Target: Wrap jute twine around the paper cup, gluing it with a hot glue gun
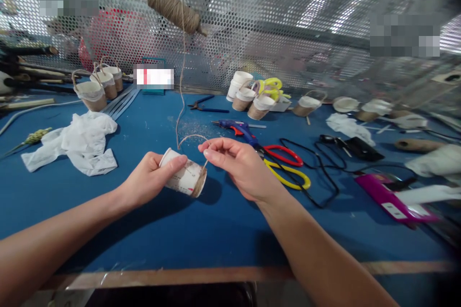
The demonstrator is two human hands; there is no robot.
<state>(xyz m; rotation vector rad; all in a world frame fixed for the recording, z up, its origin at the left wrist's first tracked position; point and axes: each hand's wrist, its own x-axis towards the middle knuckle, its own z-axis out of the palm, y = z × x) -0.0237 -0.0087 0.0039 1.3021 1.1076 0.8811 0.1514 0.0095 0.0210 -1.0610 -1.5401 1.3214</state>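
A white paper cup (182,178) lies tilted on its side in my left hand (149,175), whose thumb presses along the cup wall. Brown twine is wound round the cup's right end in a narrow band. My right hand (234,160) pinches the twine (193,136) between thumb and fingers, just beside that band. From there the strand loops left, then climbs to a large twine spool (173,7) hung on a stick in front of the mesh.
Behind my right hand lie a blue glue gun (236,128) and red and yellow handled scissors (288,165). Dark pliers (207,104) rest further back. Several twine-wrapped cups (261,107) stand at the back. White cloth (77,141) lies left, a purple power strip (392,199) right.
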